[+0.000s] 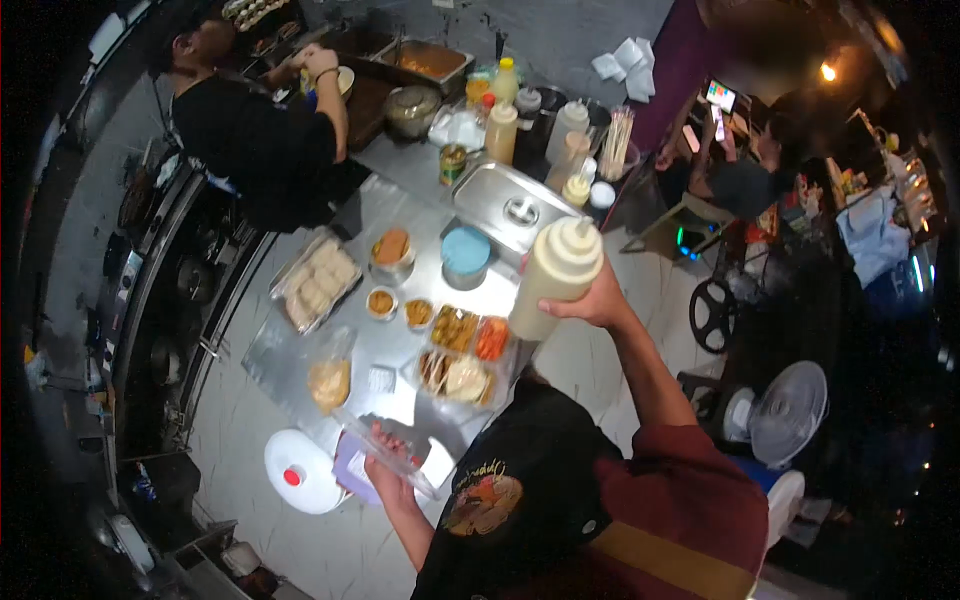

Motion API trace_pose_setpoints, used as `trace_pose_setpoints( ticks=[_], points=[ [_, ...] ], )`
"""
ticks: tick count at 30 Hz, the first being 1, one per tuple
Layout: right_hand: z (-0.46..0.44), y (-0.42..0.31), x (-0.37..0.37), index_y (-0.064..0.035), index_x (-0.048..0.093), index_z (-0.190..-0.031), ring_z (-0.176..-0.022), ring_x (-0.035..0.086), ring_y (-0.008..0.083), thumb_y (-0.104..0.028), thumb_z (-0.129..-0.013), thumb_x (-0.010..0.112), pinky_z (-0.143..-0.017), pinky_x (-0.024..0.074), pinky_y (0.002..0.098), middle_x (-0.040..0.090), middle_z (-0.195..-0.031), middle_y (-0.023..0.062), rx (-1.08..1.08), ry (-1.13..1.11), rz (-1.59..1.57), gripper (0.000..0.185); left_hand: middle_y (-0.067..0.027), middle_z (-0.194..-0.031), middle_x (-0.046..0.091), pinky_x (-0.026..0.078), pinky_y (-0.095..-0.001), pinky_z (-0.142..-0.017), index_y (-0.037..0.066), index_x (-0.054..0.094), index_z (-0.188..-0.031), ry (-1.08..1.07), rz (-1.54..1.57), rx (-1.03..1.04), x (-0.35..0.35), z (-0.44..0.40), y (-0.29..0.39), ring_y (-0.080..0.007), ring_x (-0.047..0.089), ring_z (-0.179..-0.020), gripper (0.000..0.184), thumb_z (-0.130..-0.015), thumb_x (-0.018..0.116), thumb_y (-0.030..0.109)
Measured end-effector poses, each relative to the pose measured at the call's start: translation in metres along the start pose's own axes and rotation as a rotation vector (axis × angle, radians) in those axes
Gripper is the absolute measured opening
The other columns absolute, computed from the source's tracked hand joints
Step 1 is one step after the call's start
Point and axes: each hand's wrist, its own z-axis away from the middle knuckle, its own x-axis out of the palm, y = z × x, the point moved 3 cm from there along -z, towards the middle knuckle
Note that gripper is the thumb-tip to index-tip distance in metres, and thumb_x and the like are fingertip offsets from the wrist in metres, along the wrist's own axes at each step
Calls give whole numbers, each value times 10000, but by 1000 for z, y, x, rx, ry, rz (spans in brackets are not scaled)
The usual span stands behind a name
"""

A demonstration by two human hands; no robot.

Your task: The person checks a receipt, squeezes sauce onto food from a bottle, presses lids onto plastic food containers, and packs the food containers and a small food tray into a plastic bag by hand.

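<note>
"Which step seems to be in hand?"

"Left to right: at the lower left of the frame, a clear plastic lid [408, 468] is held up by the left hand [393, 480], near a lilac packet [352, 470]. Near the middle, a compartment tray [508, 362] with pickles [453, 328] and a bun [467, 380] is set on the steel table [272, 345]. Right of centre, a squeeze bottle [560, 275] is held by the right hand [597, 300]. A step of handling bottle and lid at once may be judged to be in hand."

"And what would be called for by any next move?"

"A steady grip, it may be judged, with the lid kept away from the uncovered food."

"How are the hands posed?"

"The left is half closed, with its fingers curled behind the plastic; how firmly it is gripped cannot be told. The right is wrapped around the bottle's body, thumb laid across the near side, with the forearm [655, 375] stretched up from the lower right. The nozzle is pointed upward; whether the base is resting on anything cannot be told."
</note>
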Motion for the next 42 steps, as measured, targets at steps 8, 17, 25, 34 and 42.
trace_pose_setpoints(
  ticks=[8, 17, 25, 34, 42],
  points=[
    [-155, 3, -101, -42, 563, -1280, -1163, 583, 305, -157, -580, 965, -1022, 472, 409, 591, -1206, 125, -550, 400, 369, 815, -41, -1018, 653, 561, -274, -775, 34, 593, -1157, 278, 55, 215, 13, -13, -95, -145, 646, -893, 145, -1068, 497, 97],
    [-244, 114, -104, -33, 412, -1438, -1241, 565, 340, -72, -661, 924, -1101, 415, 463, 543, -1345, 174, -297, 763, 404, 931, 51, -873, 531, 489, -244, -684, 106, 581, -1020, 472, 44, 407, 33, 18, -140, -74, 527, -760, 41, -1053, 557, 107],
    [-266, 215, -100, -20, 430, -1375, -1142, 650, 335, -20, -610, 918, -1027, 524, 474, 614, -1263, 164, -295, 832, 502, 907, 30, -815, 533, 460, -238, -628, 71, 611, -1095, 590, 71, 399, 73, 15, -156, -70, 493, -678, 102, -1039, 613, 156],
    [-171, 127, -44, 16, 496, -1344, -1186, 583, 327, -28, -870, 698, -967, 503, 400, 568, -1263, 205, -399, 403, 620, 517, -18, -898, 613, 502, -274, -701, 12, 589, -1264, 616, 22, 389, 103, 5, -154, -105, 563, -753, 287, -1050, 634, 199],
    [-74, 174, 77, 60, 607, -1297, -707, 685, 388, -238, -1010, 635, -693, 543, 457, 682, -785, 239, 127, -593, 469, 414, -66, -955, 690, 558, -290, -746, 11, 608, -1285, 598, -206, 385, 123, -3, -144, -118, 622, -808, 318, -1007, 689, 142]
  ],
)
